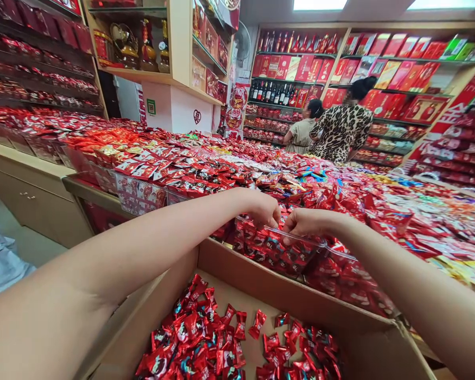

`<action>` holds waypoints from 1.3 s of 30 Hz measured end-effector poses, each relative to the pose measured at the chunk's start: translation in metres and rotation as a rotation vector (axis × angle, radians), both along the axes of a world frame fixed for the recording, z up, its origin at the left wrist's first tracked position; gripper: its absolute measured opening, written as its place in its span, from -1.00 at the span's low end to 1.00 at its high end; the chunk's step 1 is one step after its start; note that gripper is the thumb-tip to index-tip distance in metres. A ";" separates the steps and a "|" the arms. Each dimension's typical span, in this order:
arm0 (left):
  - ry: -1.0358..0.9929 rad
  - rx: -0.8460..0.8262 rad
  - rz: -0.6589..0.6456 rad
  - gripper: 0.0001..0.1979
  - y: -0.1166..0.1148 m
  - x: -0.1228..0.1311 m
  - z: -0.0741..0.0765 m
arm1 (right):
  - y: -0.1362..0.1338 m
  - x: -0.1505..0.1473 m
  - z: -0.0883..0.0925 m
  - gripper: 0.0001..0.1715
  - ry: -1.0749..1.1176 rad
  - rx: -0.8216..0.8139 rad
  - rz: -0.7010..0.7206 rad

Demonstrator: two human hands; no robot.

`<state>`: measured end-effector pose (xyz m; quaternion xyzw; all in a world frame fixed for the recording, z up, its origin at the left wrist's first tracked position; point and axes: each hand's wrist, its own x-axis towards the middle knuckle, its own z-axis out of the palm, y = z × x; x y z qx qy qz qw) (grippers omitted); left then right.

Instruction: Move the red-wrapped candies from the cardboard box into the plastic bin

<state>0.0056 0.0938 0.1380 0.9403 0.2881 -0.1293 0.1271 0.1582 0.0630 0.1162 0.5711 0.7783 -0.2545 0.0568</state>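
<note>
Both my arms reach forward over an open cardboard box [269, 285] that holds several red-wrapped candies [206, 338]. My left hand [263, 208] hangs over a clear plastic bin [301, 245] filled with the same red candies, its fingers curled down into the bin. My right hand [306, 221] is beside it, fingers bent and pinched at the bin's top. What the fingers of either hand hold is hidden among the wrappers.
A long display counter [221, 163] heaped with red-wrapped sweets stretches ahead and to the right. Shelves of red gift boxes and bottles [340, 68] line the back wall. Two people [332, 126] stand at the far end. A wooden cabinet [27, 184] is at the left.
</note>
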 end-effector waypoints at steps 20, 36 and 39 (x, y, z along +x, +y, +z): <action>-0.002 0.075 -0.122 -0.85 0.011 0.022 -0.009 | 0.012 -0.006 -0.010 -0.81 -0.005 0.006 0.159; -0.028 0.027 -0.071 -0.81 0.008 0.014 -0.007 | 0.017 -0.002 0.009 -0.91 0.015 -0.070 0.113; -0.020 -0.001 -0.049 -0.81 0.010 0.011 -0.008 | 0.015 -0.005 0.007 -0.93 0.020 -0.090 0.106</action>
